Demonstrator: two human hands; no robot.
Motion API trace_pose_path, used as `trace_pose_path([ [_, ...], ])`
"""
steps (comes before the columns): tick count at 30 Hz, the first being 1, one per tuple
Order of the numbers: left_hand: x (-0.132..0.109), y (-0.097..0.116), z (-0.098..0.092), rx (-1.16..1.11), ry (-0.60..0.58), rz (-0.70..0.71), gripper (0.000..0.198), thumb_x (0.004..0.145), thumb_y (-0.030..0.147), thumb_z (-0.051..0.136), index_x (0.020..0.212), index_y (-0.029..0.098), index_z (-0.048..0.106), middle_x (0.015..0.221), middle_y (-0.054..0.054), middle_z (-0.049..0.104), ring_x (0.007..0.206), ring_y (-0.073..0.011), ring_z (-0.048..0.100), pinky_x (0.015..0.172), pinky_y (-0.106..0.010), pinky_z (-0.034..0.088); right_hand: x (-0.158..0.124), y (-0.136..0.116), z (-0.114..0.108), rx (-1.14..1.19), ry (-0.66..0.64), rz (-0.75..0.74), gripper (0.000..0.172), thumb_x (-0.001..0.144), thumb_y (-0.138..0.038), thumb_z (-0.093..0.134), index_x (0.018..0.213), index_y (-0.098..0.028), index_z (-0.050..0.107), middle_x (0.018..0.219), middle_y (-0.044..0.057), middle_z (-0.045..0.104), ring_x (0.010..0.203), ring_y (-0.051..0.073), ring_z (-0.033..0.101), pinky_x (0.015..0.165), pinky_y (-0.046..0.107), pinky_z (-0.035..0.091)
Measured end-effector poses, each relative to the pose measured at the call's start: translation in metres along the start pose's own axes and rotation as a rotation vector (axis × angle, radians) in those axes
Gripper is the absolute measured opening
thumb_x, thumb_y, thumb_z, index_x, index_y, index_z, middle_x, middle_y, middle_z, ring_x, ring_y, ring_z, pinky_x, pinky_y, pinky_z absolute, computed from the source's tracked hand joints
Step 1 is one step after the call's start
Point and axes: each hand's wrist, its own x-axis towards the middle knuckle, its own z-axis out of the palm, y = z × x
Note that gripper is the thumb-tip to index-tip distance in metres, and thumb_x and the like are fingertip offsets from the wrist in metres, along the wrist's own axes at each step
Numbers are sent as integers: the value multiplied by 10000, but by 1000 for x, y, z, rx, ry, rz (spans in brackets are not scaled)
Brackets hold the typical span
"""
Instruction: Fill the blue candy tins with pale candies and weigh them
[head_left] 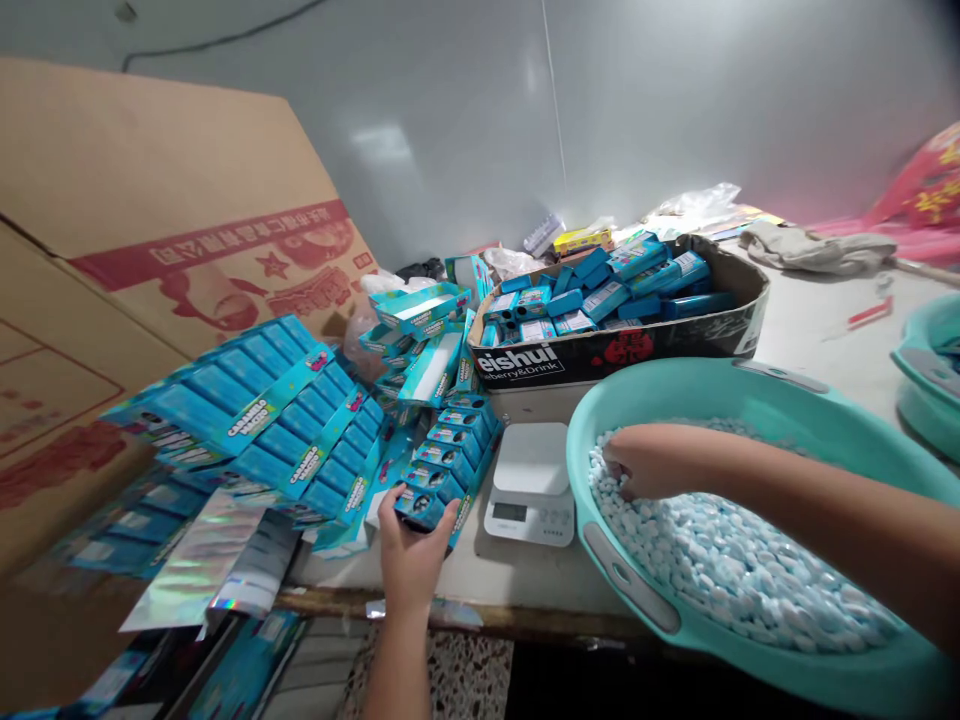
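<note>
My left hand (415, 555) grips a small blue candy box (421, 507) between thumb and fingers, at the near end of a row of similar boxes (454, 448) in a display tray. Dark round openings show on these boxes. To the right, my right hand (637, 462) reaches down into a turquoise basin (720, 385) of small white and pale blue candies (720, 540). Its fingers are curled among the candies, and the fingertips are partly hidden. Between the hands stands a white digital scale (531, 475) with a bare platform.
Stacked blue display trays (300, 420) lean at left before a large cardboard carton (187, 200). Empty display trays (431, 350) lie behind the row. A black carton (622, 355) holds many blue boxes. A second basin (926, 370), a cloth (814, 245) and a red tool (870, 313) are at right.
</note>
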Motion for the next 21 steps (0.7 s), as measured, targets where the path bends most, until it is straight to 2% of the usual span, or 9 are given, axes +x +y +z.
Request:
trace_pose_path([
  [4,-3,-4,0,-90,5,-43,760,652,485,772,1258,212,404,1245,-146,552,1054,-269,634,907,-398,525,-2,-2,0,-35,2,-3,272,694,-229,592,908,-141,736,826,97,705,667,198,583,507,273,283],
  [8,3,-11,-12,-183,-90,-154,881,595,547,794,1294,199,387,1266,-166,546,1095,-306,611,941,-463,502,-4,-1,1,-28,44,-37,259,695,-211,587,886,-127,742,781,90,693,616,165,546,497,266,269],
  [11,20,-11,-29,-199,-177,-230,731,715,671,630,1235,179,483,1312,-177,527,1208,-336,541,1030,-500,424,-4,1,2,-10,54,-43,254,681,-219,612,870,-127,754,758,87,690,599,157,539,491,263,258],
  [14,47,2,-39,-224,-221,-213,666,805,670,516,1272,198,467,1391,-164,492,1270,-303,507,1036,-432,428,-5,2,2,7,62,-38,266,670,-245,641,875,-134,767,781,95,709,621,173,568,493,260,263],
  [16,66,18,-35,-153,-286,-200,715,806,657,519,1342,197,409,1425,-168,471,1290,-290,497,1026,-405,437,-5,3,1,19,73,-49,273,673,-256,654,888,-140,774,795,97,722,635,186,589,494,260,273],
  [17,74,26,-31,-60,-358,-205,730,808,655,511,1362,193,402,1420,-168,483,1292,-294,497,1032,-413,429,-6,4,1,26,79,-56,279,676,-255,659,902,-142,777,802,98,727,641,191,598,495,261,280],
  [19,85,40,-22,183,-504,-223,721,818,658,483,1358,181,449,1374,-171,536,1286,-327,500,1053,-456,395,-6,4,0,42,92,-64,293,684,-257,670,933,-148,780,818,99,735,651,200,615,497,262,296],
  [21,88,46,-14,371,-579,-233,709,833,663,443,1332,164,506,1335,-180,575,1278,-365,501,1059,-492,371,-9,4,-2,49,101,-64,287,700,-266,677,940,-151,783,820,102,737,647,201,622,501,261,313],
])
